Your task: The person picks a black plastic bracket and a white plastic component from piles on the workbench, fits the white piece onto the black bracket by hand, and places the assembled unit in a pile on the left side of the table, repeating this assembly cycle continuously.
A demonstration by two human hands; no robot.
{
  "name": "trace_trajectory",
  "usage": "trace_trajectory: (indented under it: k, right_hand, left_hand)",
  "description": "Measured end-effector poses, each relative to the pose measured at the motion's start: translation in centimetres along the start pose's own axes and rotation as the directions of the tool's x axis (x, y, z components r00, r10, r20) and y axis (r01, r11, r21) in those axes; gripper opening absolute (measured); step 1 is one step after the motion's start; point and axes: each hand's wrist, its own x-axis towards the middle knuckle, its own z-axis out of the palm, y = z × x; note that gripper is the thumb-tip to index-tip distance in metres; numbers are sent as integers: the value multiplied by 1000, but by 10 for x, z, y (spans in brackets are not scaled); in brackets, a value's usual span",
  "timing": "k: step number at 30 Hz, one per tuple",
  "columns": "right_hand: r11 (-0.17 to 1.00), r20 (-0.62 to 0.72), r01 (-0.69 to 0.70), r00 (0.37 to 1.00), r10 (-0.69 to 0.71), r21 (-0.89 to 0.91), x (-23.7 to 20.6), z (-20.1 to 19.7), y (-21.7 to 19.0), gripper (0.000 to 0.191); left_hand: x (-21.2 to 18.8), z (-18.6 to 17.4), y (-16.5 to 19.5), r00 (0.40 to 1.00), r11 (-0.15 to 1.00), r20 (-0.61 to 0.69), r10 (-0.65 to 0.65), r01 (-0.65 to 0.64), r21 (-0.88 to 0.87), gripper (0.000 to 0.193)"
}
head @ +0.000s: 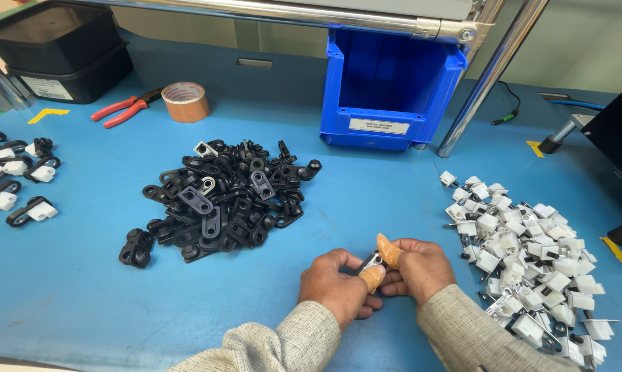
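Note:
My left hand (pixel 335 284) and my right hand (pixel 421 267) meet low in the middle of the blue table. Together they pinch a small black and metal clip part (pixel 370 262) between the fingertips. Tan rubber finger cots cover a left fingertip and a right fingertip. A heap of black plastic clips (pixel 225 200) lies to the upper left of my hands. A heap of white clip parts with metal pins (pixel 531 258) lies to the right, close to my right wrist.
A blue open-front bin (pixel 390 86) stands at the back centre under a metal frame. Black trays (pixel 59 48) sit far left, with red pliers (pixel 121 110) and a tape roll (pixel 185 101) nearby. Several assembled black-and-white clips (pixel 18 186) line the left edge.

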Motion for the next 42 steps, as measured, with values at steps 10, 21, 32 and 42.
trace_trajectory:
  k: [10, 21, 32, 42]
  right_hand:
    - [945, 292, 218, 946, -143, -244, -9, -24, -9, 23]
    - [998, -17, 43, 999, -42, 49, -15, -4, -12, 43]
    - [1000, 11, 19, 1000, -19, 4, -6, 7, 4, 21]
    - [960, 15, 205, 978, -206, -189, -32, 6, 30, 52]
  left_hand:
    - [4, -4, 4, 996, 997, 86, 17, -23, 73, 29]
    - [14, 5, -2, 999, 996, 16, -42, 43, -84, 31]
    - [20, 3, -9, 999, 979, 1, -36, 35, -199, 27]
    - [18, 3, -7, 998, 954, 15, -57, 59, -293, 26]
